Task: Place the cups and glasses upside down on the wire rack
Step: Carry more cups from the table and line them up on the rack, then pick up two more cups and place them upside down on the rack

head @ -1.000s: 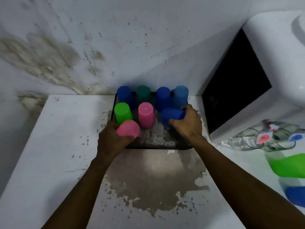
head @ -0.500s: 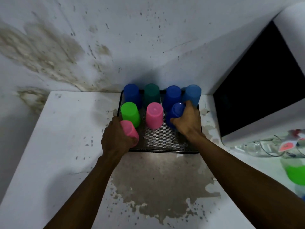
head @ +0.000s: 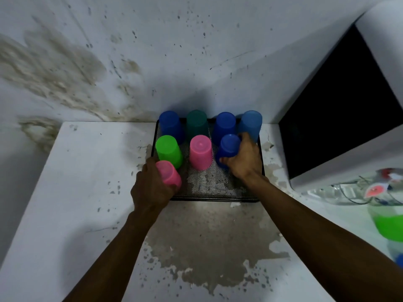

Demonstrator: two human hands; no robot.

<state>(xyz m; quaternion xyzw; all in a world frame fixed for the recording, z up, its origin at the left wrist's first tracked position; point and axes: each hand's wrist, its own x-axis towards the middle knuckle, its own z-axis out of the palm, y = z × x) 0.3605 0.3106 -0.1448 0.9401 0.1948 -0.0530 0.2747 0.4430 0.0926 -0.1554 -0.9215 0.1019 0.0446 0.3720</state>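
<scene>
A black wire mesh rack (head: 209, 186) sits against the wall. Upside down along its back stand a blue cup (head: 170, 125), a teal cup (head: 197, 123), a second blue cup (head: 224, 125) and a light blue cup (head: 250, 124). In front of them stand a green cup (head: 168, 150) and a pink cup (head: 200, 151), both upside down. My left hand (head: 150, 188) grips another pink cup (head: 169, 175), bottom up, at the rack's front left corner. My right hand (head: 244, 162) holds a dark blue cup (head: 229, 147), bottom up, on the rack's right side.
The rack rests on a white, stained counter (head: 87, 192). A white appliance with a dark front (head: 340, 118) stands to the right. Clear glasses (head: 349, 192), a green cup (head: 388, 223) and a blue cup (head: 399, 260) lie at the right edge.
Both hands turned their cups from tilted to bottom up and lowered them onto the rack. The view shifted left, so the objects at the right slid toward the edge.
</scene>
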